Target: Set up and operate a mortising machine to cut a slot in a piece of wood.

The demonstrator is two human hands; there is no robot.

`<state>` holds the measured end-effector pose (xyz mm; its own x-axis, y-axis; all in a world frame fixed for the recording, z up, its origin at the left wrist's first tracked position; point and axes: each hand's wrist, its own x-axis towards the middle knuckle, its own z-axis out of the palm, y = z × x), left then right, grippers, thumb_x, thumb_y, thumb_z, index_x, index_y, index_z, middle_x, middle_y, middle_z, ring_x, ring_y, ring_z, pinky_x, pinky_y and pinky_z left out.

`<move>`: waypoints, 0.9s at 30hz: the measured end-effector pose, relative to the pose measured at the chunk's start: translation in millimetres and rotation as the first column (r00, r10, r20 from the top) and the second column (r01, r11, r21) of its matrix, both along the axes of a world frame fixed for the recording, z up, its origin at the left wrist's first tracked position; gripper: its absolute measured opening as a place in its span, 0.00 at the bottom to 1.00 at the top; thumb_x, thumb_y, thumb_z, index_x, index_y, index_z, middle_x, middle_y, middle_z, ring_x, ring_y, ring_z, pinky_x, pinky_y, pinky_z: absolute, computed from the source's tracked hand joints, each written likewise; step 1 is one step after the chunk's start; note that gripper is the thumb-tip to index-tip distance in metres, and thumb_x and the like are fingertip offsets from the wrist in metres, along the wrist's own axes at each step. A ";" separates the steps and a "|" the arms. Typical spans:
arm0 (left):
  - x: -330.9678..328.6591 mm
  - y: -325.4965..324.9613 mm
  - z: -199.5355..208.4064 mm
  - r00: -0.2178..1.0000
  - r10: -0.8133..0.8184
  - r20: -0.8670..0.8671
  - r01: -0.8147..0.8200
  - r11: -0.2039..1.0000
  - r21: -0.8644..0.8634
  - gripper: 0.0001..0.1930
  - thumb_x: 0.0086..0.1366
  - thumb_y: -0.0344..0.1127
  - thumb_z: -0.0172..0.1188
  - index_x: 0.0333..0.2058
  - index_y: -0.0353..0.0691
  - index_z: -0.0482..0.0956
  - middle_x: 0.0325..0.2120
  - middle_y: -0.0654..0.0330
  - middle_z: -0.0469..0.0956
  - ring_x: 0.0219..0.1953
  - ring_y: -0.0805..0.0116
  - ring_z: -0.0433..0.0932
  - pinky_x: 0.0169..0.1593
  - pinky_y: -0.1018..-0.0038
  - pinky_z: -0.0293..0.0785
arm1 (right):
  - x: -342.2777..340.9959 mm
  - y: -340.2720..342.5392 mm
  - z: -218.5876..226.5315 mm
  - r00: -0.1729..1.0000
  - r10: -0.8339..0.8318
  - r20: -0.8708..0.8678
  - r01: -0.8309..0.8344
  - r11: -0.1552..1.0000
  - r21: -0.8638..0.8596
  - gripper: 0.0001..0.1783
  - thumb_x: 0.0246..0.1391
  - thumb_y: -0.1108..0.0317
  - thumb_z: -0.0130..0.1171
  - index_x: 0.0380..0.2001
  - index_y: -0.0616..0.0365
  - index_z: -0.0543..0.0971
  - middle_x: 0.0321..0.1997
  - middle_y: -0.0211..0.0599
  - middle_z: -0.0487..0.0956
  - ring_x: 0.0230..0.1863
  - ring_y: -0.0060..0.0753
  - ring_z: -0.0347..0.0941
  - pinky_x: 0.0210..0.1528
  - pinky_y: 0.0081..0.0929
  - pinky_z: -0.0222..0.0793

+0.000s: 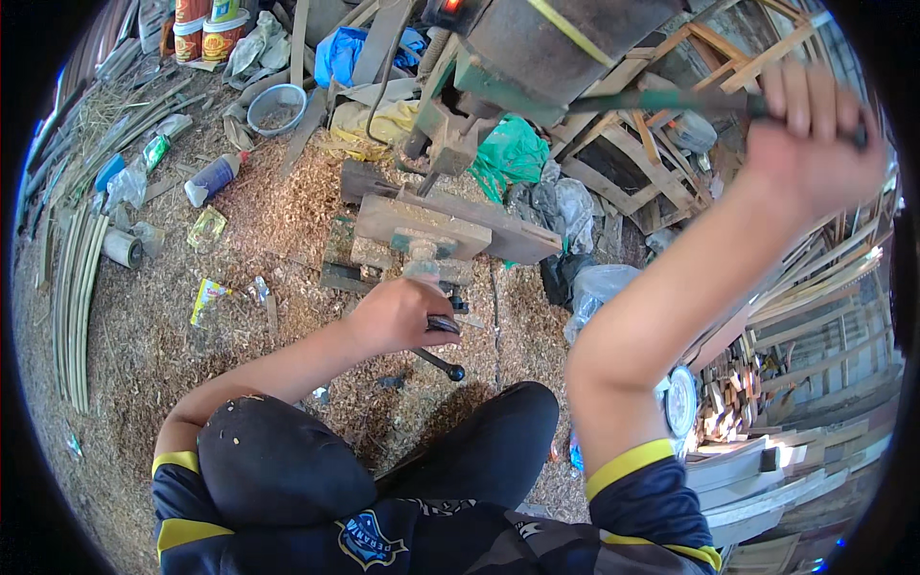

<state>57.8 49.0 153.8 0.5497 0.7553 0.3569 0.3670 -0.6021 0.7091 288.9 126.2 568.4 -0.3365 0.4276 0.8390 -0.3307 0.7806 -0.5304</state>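
My right hand is raised at the upper right, wrapped round the grip of a long green lever. The lever runs left to a green machine with a dark cylindrical housing. Below its head, a narrow tool bit points down at a wooden workpiece; I cannot tell whether it enters the wood. A vise jaw with a round screw presses against the near side of the workpiece. My left hand is closed on a dark crank handle, whose ball end sticks out toward my knees.
Wood shavings cover the ground. Left lie a plastic bottle, a blue-rimmed bowl and thin wood strips. A green plastic bag is behind the vise. Wooden frames and stacked planks fill the right side.
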 end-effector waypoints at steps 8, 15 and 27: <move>-0.6 2.6 -8.8 0.999 0.007 0.036 -0.009 0.999 0.041 0.15 0.62 0.46 0.81 0.35 0.42 0.91 0.33 0.57 0.89 0.38 0.53 0.89 0.59 0.57 0.84 | -1.4 0.2 2.4 1.000 0.005 0.010 -0.005 0.999 -0.032 0.15 0.59 0.54 0.47 0.21 0.45 0.64 0.15 0.24 0.60 0.17 0.26 0.55 0.27 0.32 0.53; 1.4 4.0 -8.5 0.996 -0.009 0.090 0.003 0.998 0.061 0.15 0.61 0.46 0.81 0.34 0.42 0.91 0.32 0.57 0.89 0.38 0.53 0.88 0.58 0.57 0.84 | -2.9 30.3 31.7 1.000 -0.012 -0.017 0.011 0.999 -0.041 0.15 0.57 0.57 0.54 0.20 0.45 0.64 0.17 0.22 0.59 0.20 0.26 0.57 0.32 0.31 0.55; 1.6 1.1 -4.6 0.997 -0.001 0.079 -0.008 0.994 0.108 0.16 0.61 0.48 0.80 0.34 0.41 0.90 0.32 0.56 0.87 0.38 0.51 0.87 0.48 0.58 0.84 | 10.4 16.6 42.1 0.987 0.087 0.132 -0.070 0.989 -0.127 0.14 0.53 0.55 0.51 0.18 0.43 0.64 0.16 0.25 0.59 0.18 0.26 0.55 0.31 0.32 0.55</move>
<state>59.4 50.1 149.2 0.5138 0.7119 0.4787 0.3145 -0.6754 0.6670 299.4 142.8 610.5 -0.4808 0.4912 0.7264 -0.3062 0.6822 -0.6640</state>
